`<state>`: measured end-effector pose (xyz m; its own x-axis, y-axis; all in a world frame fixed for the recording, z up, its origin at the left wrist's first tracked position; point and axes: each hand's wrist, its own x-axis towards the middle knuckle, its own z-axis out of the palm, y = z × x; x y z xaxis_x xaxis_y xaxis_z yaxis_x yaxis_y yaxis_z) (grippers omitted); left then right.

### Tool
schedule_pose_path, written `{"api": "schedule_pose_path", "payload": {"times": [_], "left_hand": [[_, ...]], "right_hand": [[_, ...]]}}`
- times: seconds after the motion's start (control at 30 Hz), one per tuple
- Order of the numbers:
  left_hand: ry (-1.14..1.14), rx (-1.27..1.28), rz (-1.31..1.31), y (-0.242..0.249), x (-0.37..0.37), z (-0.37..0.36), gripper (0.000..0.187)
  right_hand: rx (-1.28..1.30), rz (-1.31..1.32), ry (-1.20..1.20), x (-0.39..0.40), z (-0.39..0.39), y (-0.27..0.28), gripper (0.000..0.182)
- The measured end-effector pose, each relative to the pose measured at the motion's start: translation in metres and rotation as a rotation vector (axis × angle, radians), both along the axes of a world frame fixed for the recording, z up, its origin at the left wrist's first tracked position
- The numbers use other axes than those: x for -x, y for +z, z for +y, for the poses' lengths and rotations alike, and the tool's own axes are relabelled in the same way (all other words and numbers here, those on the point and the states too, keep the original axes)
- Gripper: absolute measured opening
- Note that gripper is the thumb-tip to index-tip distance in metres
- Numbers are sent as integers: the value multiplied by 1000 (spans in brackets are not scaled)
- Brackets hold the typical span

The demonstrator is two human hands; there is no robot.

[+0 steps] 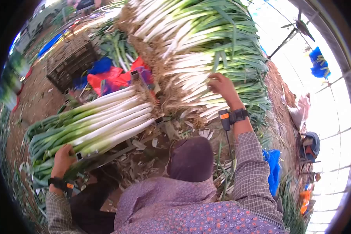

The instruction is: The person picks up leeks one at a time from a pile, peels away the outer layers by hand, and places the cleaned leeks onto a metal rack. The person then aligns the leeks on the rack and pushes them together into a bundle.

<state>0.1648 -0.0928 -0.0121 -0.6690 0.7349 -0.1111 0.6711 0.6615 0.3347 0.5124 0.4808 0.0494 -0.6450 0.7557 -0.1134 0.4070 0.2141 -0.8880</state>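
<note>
Many leeks with white stems and green leaves lie side by side in a bundle at the left, on a low frame with dark metal ends. My left hand is at the bundle's near edge, by the green part, fingers curled; what they hold, if anything, is hidden. A large pile of leeks, roots to the left and leaves to the right, fills the upper middle. Over its near part is my right hand, with bent fingers at the stems; whether a stem is between them is too small to tell.
A dark plastic crate stands at the upper left, beside red and blue cloth or bags. Leaf scraps litter the ground near the frame. A blue bag lies right of my right arm. Sacks and bags stand farther right.
</note>
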Motion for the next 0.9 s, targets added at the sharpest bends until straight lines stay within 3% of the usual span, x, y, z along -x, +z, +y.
{"api": "schedule_pose_path", "payload": {"times": [0.03,0.1,0.2,0.37,0.43,0.5,0.53,0.57,0.63,0.7,0.8,0.9], "left_hand": [[1,38,-51,10,2,6,31],[-13,109,-98,16,8,13,33],[-45,199,-93,8,22,11,34],[-8,210,-95,-11,36,-5,34],[8,237,-91,-11,36,-7,35],[24,266,-87,-7,33,-3,35],[26,280,-82,-3,30,2,36],[27,294,-79,2,29,6,36],[28,309,-119,8,29,13,34],[3,275,-95,8,27,15,32],[37,256,-119,-3,35,1,33],[6,249,-74,-4,36,-4,33]], "right_hand": [[72,95,-206,-25,31,-26,32],[192,34,-409,-69,71,-87,33],[382,34,-402,-71,58,-157,26],[613,171,-418,-7,39,-277,20],[613,269,-466,4,57,-345,20],[396,166,-430,8,76,-407,22],[181,17,-370,14,81,-414,25],[191,1,-406,14,85,-420,30],[539,99,-663,31,69,-350,39],[726,153,-839,42,59,-299,49],[801,456,-895,28,78,-340,55],[961,775,-948,27,64,-341,42]]}}
